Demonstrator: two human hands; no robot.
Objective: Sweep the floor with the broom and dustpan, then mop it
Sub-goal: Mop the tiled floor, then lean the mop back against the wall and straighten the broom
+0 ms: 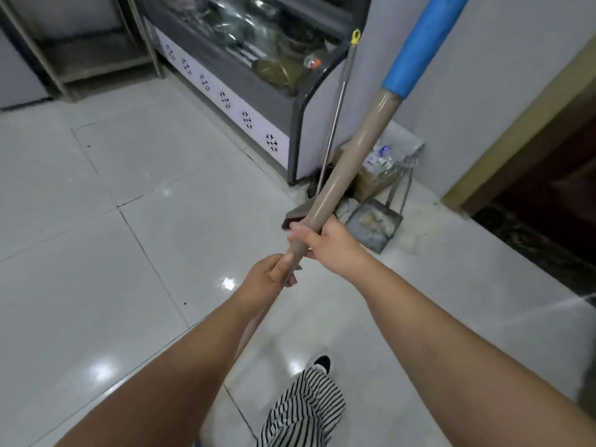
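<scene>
Left hand (272, 273): curled round the lower part of a tan mop handle (348, 162), thumb lying along it.
Right hand (325, 241): grips the same handle just above the left hand.
Mop handle: rises up and to the right, ending in a blue sleeve (422, 43); mop head unseen.
Floor (129, 221): glossy white tiles.
Display case (245, 66): glass-fronted, against the far wall.
Broom (335, 124): metal pole with yellow tip, leaning in the corner beside the case.
Dustpan (375, 225): grey, on the floor just right of the broom, holding debris.
</scene>
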